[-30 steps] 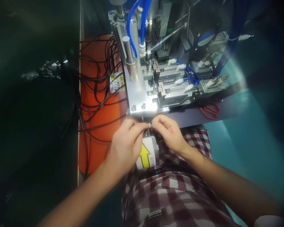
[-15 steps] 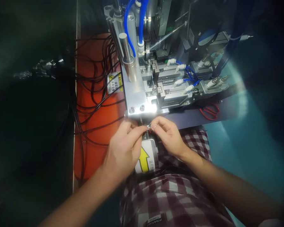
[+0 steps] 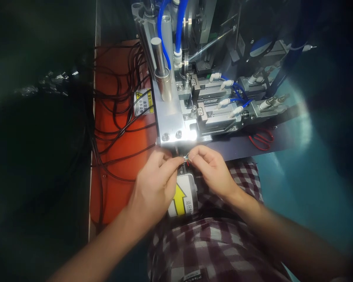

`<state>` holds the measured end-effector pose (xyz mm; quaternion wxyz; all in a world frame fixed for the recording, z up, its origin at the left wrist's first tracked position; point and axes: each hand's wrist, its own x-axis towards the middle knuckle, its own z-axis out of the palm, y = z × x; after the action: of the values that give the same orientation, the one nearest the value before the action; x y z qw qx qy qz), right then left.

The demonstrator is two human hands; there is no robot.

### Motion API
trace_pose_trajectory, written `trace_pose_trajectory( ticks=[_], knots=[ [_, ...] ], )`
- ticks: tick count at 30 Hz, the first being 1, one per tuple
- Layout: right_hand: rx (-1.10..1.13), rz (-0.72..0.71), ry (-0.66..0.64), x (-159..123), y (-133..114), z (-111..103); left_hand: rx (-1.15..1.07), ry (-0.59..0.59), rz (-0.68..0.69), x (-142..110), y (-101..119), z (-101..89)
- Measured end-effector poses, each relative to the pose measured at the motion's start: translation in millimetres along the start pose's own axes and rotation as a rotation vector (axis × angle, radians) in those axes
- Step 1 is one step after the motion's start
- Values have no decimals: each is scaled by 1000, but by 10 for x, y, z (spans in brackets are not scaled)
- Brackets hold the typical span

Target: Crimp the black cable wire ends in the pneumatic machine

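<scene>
The head view looks down at two hands that meet just below a shiny metal machine (image 3: 176,117). A tiny part with thin red wires (image 3: 186,159) is pinched between the fingertips of the left hand (image 3: 154,188) and the right hand (image 3: 213,170). Both grips are closed on it, and the part is too small to be told more exactly. It is held just near the bright front edge of the machine. A white can with a yellow arrow (image 3: 182,196) is seen right under the hands. Black cables (image 3: 117,105) are spread over an orange mat (image 3: 117,188) on the left. Red scissors (image 3: 261,140) lie on the bench (image 3: 282,135) to the right. Blue hoses (image 3: 176,27) are seen at the far side.
</scene>
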<state>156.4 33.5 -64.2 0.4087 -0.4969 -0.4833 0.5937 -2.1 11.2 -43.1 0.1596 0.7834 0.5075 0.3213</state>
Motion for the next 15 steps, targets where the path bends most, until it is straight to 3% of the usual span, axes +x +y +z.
trace_pose_trajectory(
  ticks=[5,15],
  knots=[
    [-1,14,19,-5,5,14,-3,-1,6,11,3,-3],
    [-21,-106,19,3,105,10,49,-39,18,-10,-3,2]
  ],
)
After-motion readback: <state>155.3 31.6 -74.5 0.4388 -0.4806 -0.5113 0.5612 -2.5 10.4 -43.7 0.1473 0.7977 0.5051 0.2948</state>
